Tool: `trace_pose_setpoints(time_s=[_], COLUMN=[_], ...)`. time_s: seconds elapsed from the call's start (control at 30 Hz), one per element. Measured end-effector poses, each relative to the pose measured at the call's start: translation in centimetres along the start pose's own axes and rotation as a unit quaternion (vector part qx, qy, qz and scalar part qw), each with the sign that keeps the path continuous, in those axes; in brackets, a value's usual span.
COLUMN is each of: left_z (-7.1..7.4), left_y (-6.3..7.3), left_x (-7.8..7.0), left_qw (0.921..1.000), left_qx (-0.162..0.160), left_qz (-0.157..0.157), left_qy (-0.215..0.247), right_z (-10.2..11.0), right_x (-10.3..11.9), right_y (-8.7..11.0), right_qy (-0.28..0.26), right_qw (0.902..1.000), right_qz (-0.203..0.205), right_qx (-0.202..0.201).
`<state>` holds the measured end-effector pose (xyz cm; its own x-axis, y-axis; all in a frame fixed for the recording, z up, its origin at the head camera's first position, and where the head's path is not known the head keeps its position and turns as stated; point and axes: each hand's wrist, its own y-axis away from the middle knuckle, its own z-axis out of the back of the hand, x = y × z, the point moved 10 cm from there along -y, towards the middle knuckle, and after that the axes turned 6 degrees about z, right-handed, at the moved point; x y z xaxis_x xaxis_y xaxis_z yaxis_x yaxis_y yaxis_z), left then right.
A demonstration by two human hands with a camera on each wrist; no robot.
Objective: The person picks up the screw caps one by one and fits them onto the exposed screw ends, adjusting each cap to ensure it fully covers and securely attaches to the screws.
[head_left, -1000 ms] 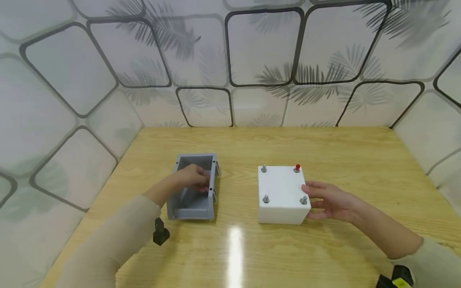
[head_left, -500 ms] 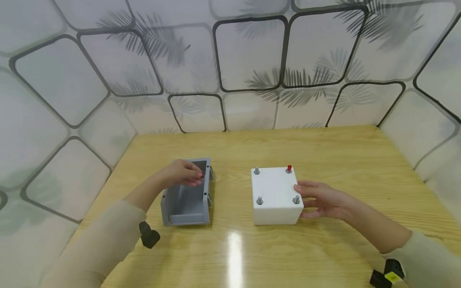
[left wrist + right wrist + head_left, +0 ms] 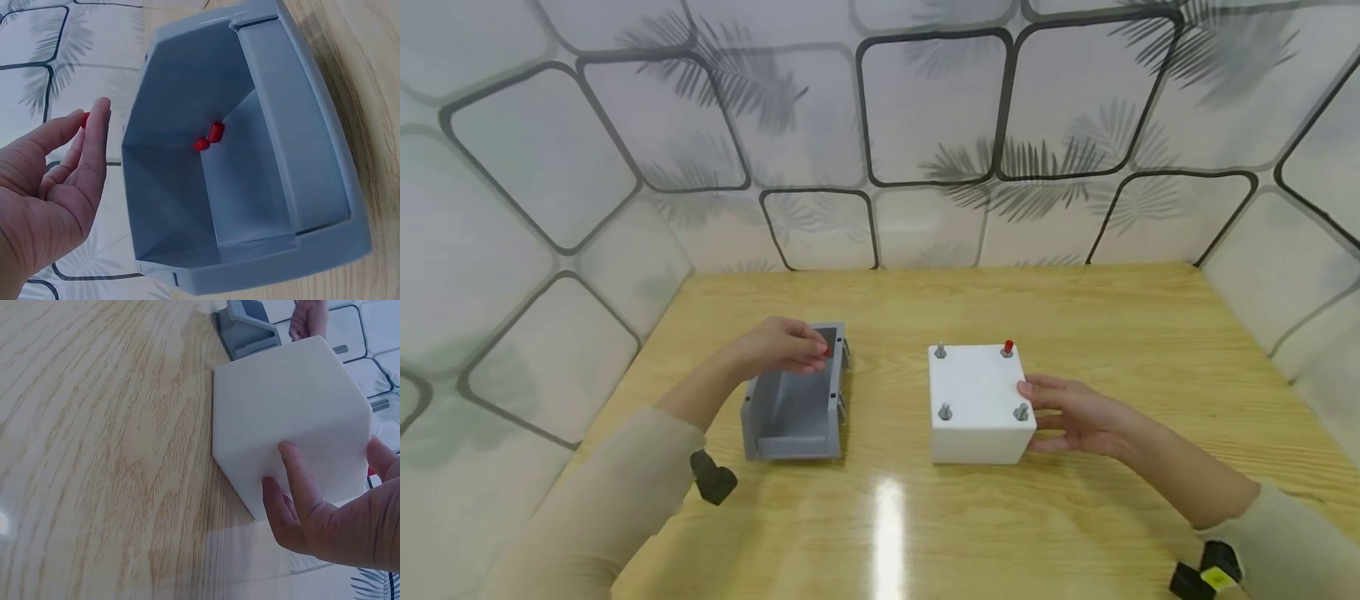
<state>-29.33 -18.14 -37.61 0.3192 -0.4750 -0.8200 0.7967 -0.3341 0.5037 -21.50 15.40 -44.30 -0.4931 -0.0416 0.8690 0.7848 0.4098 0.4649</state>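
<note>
Red cap (image 3: 85, 119) pinched by raised left hand (image 3: 781, 344), right hand (image 3: 1075, 417) spread-fingered against white block (image 3: 976, 392)

The bin (image 3: 797, 417) is grey, the caps (image 3: 215, 132) red, the box (image 3: 973, 383) white, its bolts (image 3: 945, 412) silver; the table (image 3: 797, 525) shows yellowish wood grain, the pale wall (image 3: 932, 108) dark rounded outlines and grey leaves.

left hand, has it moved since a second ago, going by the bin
Yes. Against the grey bin in the head view, the left hand has risen from inside it, towards its far end.
</note>
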Motion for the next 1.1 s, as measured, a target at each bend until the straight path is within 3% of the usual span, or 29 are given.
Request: trace_pose_setpoints(time_s=[0.37, 0.83, 1.1], left_z=[-0.3, -1.2, -1.9], left_y=[0.2, 0.1, -0.3], left_x=[-1.8, -3.7, -4.1], left_qw=[0.9998, 0.9992, 0.9995], left_qx=[-0.003, -0.006, -0.003], left_qz=[-0.016, -0.012, 0.009], left_qy=[0.011, 0.037, 0.031], right_z=[0.1, 0.2, 0.0], right_x=[0.1, 0.0, -0.2], right_y=[0.0, -0.1, -0.2], right_qy=[0.003, -0.001, -0.011], right_qw=[1.0, 0.9999, 0.9998], right_qz=[0.0, 0.001, 0.0], right_qx=[0.005, 0.01, 0.015])
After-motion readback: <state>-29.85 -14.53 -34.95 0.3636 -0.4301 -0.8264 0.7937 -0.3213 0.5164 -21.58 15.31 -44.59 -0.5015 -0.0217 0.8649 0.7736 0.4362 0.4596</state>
